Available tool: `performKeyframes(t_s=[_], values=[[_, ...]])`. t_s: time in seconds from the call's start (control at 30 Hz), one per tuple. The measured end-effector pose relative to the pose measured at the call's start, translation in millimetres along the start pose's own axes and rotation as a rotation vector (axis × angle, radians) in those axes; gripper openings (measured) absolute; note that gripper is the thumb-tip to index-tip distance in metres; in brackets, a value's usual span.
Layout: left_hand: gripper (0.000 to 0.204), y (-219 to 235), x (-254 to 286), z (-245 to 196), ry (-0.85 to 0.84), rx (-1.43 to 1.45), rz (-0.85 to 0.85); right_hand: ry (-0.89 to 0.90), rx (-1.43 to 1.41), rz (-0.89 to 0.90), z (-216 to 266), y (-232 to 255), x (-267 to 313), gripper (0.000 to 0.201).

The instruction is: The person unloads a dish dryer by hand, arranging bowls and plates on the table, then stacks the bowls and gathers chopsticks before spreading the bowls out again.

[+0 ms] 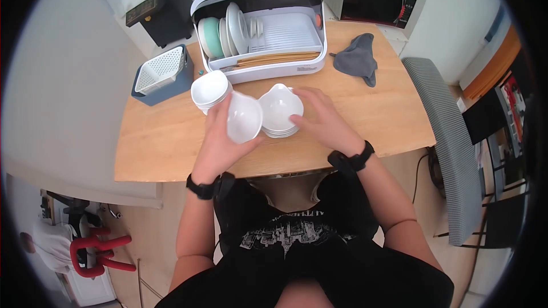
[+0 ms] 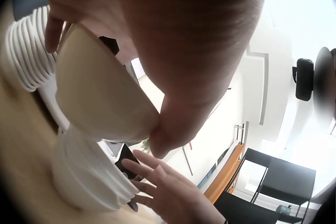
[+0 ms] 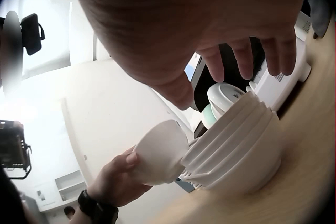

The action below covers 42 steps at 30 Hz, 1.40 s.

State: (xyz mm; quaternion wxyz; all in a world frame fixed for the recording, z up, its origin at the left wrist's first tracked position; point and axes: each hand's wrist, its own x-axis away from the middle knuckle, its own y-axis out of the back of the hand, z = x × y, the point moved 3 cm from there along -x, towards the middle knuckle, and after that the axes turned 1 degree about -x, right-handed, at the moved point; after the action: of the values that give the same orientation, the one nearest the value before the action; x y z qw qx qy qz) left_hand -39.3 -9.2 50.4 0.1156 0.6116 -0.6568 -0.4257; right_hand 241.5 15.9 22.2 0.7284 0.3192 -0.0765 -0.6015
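Note:
My left hand (image 1: 220, 144) grips a white bowl (image 1: 245, 118) by its rim, thumb on the near side, tilted with its hollow toward the right. In the left wrist view the held bowl (image 2: 100, 90) overlaps a stack below it. That stack of nested white bowls with small ears (image 1: 281, 108) stands on the table between my hands. My right hand (image 1: 326, 125) is at its right side, fingers spread and apart from the thumb; in the right wrist view the fingers hang over the stacked bowls (image 3: 239, 145). Left of the held bowl stands another white bowl stack (image 1: 209, 88).
A white dish cabinet (image 1: 311, 68) with plates, a green-sided bowl (image 1: 210, 39) and chopsticks (image 1: 279, 59) stands at the table's back. To its left sits a blue basket (image 1: 165, 92) with a white insert; a grey cloth (image 1: 357, 60) lies right. A microwave (image 1: 371, 3) stands behind.

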Motion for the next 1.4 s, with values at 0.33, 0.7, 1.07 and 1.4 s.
performKeyframes(t_s=[0.33, 0.7, 1.07, 1.4], values=[[0.117, 1, 50, 28, 0.172, -0.190, 0.132, 0.016, 0.508, 0.216, 37, -49, -47, 0.124], [0.114, -25, 34, 24, 0.118, -0.171, 0.149, 0.093, 0.281, -0.026, 38, -29, -47, 0.122], [0.111, -42, 12, 0, -0.032, -0.327, 0.081, -0.232, 0.440, -0.195, -35, 66, 17, 0.105], [0.111, -97, -74, -45, -0.108, -0.279, 0.270, -0.181, 0.572, -0.100, -51, 59, 29, 0.100]])
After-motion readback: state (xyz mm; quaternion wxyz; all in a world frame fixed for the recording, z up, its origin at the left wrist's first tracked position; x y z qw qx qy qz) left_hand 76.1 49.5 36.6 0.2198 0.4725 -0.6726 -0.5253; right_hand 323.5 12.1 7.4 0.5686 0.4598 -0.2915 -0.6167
